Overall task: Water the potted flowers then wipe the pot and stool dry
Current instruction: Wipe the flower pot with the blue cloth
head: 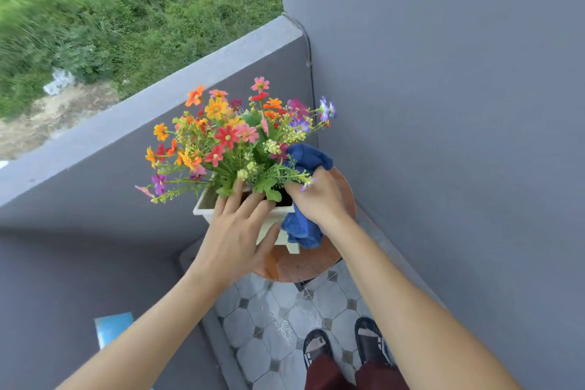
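Pot [272,225] steadied by open left hand [235,231], right hand [319,199] gripping blue cloth [300,228] against it

A tall, smooth grey painted wall [443,73] fills the right side and meets a low grey parapet wall [190,98] at a corner. Beyond the parapet, sunlit green grass [126,9] borders a patch of bare sandy ground [57,117]. The floor of grey octagonal tiles with small dark diamond insets [269,320] lies in even shade.
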